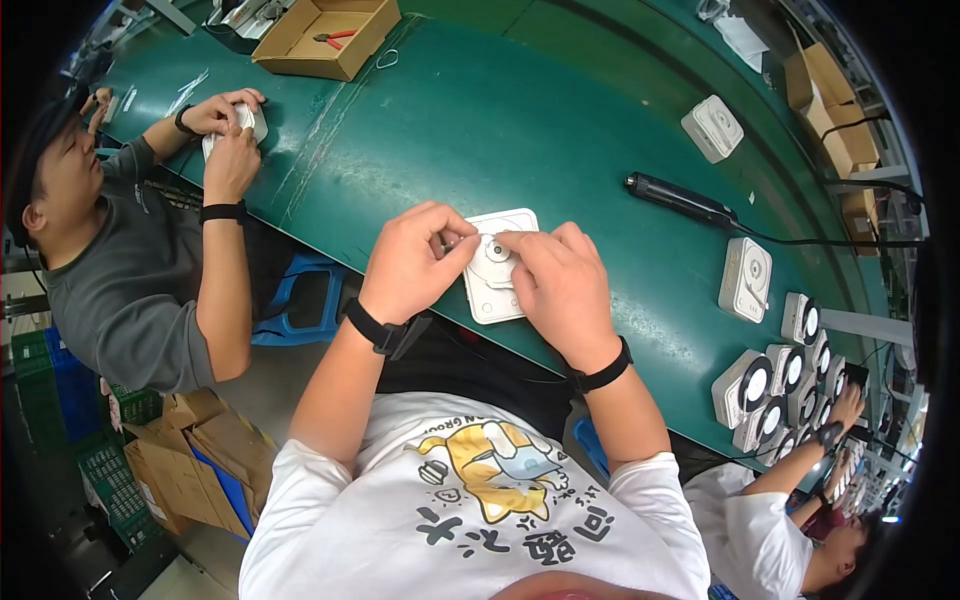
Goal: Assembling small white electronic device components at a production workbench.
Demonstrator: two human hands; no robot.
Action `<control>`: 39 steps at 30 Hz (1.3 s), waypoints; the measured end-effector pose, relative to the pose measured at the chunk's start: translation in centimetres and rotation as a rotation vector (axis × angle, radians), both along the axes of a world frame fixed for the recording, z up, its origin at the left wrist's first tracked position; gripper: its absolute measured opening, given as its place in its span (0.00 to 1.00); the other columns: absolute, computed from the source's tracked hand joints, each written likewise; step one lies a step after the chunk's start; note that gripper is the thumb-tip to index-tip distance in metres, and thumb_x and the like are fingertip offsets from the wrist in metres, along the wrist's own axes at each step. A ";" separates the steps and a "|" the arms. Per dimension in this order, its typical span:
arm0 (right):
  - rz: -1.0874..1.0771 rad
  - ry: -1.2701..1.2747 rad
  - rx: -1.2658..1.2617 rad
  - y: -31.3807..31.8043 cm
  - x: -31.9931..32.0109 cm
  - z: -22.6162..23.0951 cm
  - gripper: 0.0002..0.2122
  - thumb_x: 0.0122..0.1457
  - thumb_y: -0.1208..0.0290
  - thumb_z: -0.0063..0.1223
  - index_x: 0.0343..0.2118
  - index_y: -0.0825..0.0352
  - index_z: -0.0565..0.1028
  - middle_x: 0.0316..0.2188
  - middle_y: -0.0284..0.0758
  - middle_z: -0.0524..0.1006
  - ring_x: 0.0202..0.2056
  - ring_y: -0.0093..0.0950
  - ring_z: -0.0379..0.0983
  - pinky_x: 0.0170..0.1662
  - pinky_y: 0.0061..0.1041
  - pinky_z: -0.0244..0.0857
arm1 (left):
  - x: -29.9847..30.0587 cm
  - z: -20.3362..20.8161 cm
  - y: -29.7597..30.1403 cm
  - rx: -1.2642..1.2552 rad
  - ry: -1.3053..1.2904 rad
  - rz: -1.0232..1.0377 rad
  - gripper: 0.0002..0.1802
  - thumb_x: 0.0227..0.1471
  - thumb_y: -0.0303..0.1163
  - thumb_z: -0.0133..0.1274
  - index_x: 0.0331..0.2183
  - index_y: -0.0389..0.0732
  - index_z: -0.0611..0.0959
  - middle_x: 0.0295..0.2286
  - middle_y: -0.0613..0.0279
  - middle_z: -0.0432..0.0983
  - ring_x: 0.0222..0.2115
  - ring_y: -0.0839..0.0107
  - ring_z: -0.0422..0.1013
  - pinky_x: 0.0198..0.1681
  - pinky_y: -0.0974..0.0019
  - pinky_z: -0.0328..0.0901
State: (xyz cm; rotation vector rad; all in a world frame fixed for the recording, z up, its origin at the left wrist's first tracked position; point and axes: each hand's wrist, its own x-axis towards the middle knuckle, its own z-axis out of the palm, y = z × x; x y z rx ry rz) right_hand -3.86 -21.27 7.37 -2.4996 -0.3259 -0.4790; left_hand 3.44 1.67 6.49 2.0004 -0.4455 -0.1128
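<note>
In front of me a white record-player-shaped device (490, 304) lies on the green table, its round centre facing up. At its upper left edge my left hand (418, 258) is closed, thumb and bent fingers pinched together; whatever is between the tips is too small to make out. My right hand (560, 284) grips the device from the right, with the index finger across its top by the round centre and the thumb lower on its face. Both hands partly cover the device.
A black cylindrical tool (682, 200) with a cable lies right of centre. Similar white devices (747, 280) stand at right, several with black discs (757, 385). A cardboard box (325, 38) holds red-handled pliers (335, 38). Co-workers sit at left (140, 250) and lower right (760, 530).
</note>
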 end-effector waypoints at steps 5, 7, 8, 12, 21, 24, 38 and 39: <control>0.035 0.015 -0.089 -0.2 -0.1 0.5 0.19 0.59 0.82 0.68 0.53 0.57 0.90 0.41 0.28 0.88 0.42 0.36 0.80 0.50 0.38 0.75 | -2.1 0.3 0.6 0.025 0.188 -0.065 0.07 0.66 0.25 0.73 0.44 0.35 0.92 0.34 0.68 0.85 0.28 0.86 0.73 0.32 0.74 0.67; 0.044 0.022 -0.109 -0.1 0.1 0.7 0.20 0.58 0.82 0.68 0.53 0.57 0.90 0.41 0.28 0.88 0.43 0.36 0.79 0.50 0.38 0.74 | -2.7 0.0 0.9 -0.031 0.309 -0.072 0.07 0.68 0.25 0.73 0.45 0.35 0.92 0.35 0.69 0.85 0.30 0.87 0.73 0.33 0.75 0.68; 0.054 0.017 -0.111 -0.1 0.2 0.6 0.20 0.58 0.82 0.68 0.53 0.57 0.90 0.41 0.28 0.88 0.42 0.36 0.79 0.49 0.38 0.74 | -2.8 -0.3 1.0 -0.035 0.309 -0.070 0.07 0.68 0.25 0.73 0.45 0.35 0.92 0.35 0.69 0.85 0.30 0.87 0.73 0.33 0.75 0.68; 0.073 0.021 -0.102 -0.2 0.5 0.4 0.20 0.58 0.83 0.67 0.52 0.57 0.90 0.40 0.29 0.87 0.42 0.37 0.79 0.48 0.39 0.73 | -3.2 -1.4 1.2 -0.255 0.422 -0.083 0.08 0.70 0.26 0.72 0.46 0.34 0.91 0.35 0.71 0.85 0.31 0.89 0.72 0.35 0.77 0.69; 0.088 0.018 -0.138 0.2 0.8 0.7 0.18 0.59 0.82 0.69 0.51 0.59 0.91 0.41 0.29 0.86 0.41 0.37 0.80 0.47 0.39 0.73 | -2.4 0.0 1.8 -0.124 0.265 -0.187 0.10 0.67 0.28 0.74 0.48 0.39 0.95 0.42 0.66 0.86 0.34 0.84 0.77 0.39 0.75 0.71; 0.101 -0.003 -0.160 0.6 1.0 0.9 0.17 0.59 0.82 0.69 0.51 0.59 0.91 0.42 0.29 0.86 0.42 0.37 0.80 0.48 0.39 0.74 | -2.6 0.0 1.8 -0.027 0.182 -0.185 0.12 0.63 0.30 0.76 0.47 0.40 0.95 0.46 0.62 0.86 0.38 0.76 0.80 0.43 0.71 0.74; 0.113 0.234 -0.016 0.2 1.6 3.0 0.12 0.57 0.75 0.73 0.45 0.64 0.90 0.50 0.34 0.87 0.47 0.42 0.82 0.56 0.42 0.76 | -3.6 -3.7 1.3 0.032 -0.382 -0.213 0.55 0.43 0.41 0.85 0.71 0.49 0.80 0.64 0.57 0.83 0.73 0.45 0.71 0.73 0.42 0.68; 0.114 0.230 -0.018 0.8 1.2 3.0 0.12 0.57 0.75 0.73 0.45 0.64 0.90 0.50 0.34 0.87 0.47 0.42 0.82 0.56 0.42 0.76 | -3.4 -4.0 1.2 0.046 -0.391 -0.218 0.57 0.42 0.42 0.86 0.72 0.50 0.79 0.64 0.57 0.83 0.73 0.45 0.71 0.74 0.42 0.68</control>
